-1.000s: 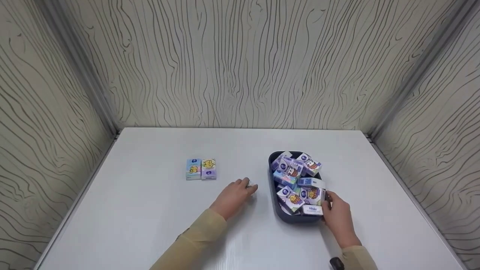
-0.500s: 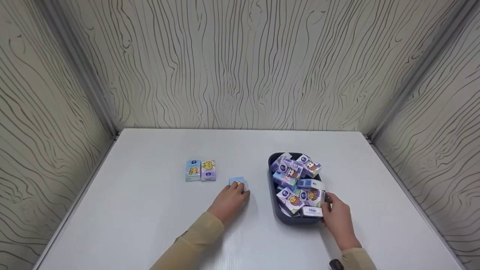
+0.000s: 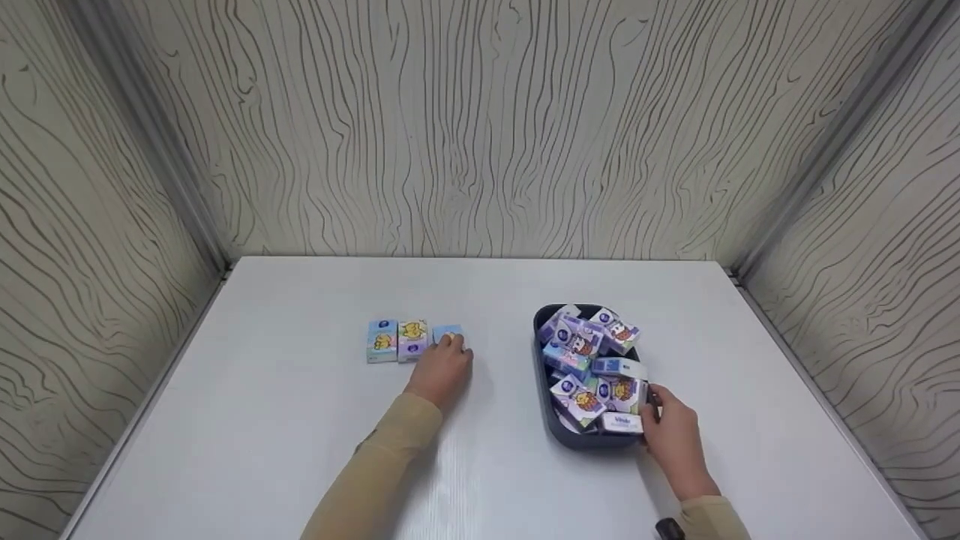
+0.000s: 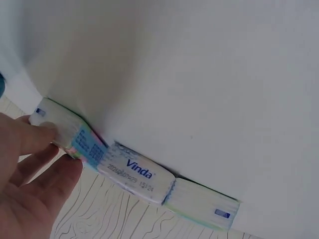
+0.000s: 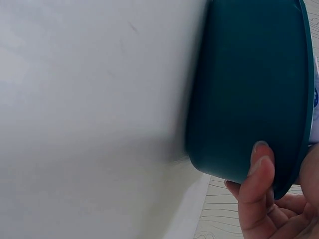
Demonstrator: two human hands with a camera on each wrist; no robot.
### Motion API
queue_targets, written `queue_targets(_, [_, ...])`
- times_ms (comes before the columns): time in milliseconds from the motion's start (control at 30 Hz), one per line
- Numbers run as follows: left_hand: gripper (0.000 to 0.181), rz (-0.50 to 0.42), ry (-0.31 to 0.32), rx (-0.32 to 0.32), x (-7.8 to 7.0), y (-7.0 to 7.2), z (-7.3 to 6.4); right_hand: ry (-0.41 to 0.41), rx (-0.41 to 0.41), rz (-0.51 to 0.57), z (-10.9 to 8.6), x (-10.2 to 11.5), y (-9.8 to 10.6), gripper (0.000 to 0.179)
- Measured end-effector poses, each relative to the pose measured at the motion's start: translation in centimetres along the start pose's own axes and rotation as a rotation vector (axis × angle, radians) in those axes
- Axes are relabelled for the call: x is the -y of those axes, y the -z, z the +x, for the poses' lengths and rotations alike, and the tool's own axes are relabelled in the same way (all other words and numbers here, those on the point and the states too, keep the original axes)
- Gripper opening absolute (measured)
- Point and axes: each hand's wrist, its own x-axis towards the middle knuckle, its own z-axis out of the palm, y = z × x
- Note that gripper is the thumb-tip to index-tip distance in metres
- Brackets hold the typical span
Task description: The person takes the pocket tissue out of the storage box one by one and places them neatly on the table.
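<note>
A small blue tissue pack (image 3: 448,330) is pinched between the thumb and fingers of the left hand (image 3: 441,376), just to the right of a purple-and-yellow Vinda pack (image 3: 412,342), which lies side by side with a light-blue pack (image 3: 382,342) on the white counter (image 3: 247,427). Well apart from these, the right hand (image 3: 675,435) grips the rim of a dark blue-green bin (image 3: 596,441) heaped with more tissue packs (image 3: 579,400), its fingers against the outer wall.

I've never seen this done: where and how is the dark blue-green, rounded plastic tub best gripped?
Probably hold the tub by its right rim, coming from the right, as the right hand does: its slight lip should give purchase, while small rectangular purple, white and blue packs crowd the inside.
</note>
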Motion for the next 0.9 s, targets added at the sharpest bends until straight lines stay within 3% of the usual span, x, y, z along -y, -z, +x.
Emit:
queue_targets(267, [0.021, -0.079, 0.105, 0.03, 0.5, 0.0, 0.4, 0.007, 0.008, 0.008, -0.1, 0.1, -0.2, 0.045])
queue_targets(567, [0.024, -0.091, 0.148, 0.059, 0.6, 0.3, 0.5, 0.01, 0.006, 0.002, 0.0, 0.2, -0.2, 0.044])
queue_targets(700, [0.026, -0.074, 0.129, 0.052, 0.5, 0.5, 0.4, 0.01, 0.001, 0.003, -0.1, 0.1, -0.1, 0.044])
queue_targets(900, [0.032, -0.059, 0.046, 0.025, -0.4, 1.2, 0.8, 0.012, -0.014, 0.01, -0.1, 0.0, -0.1, 0.043])
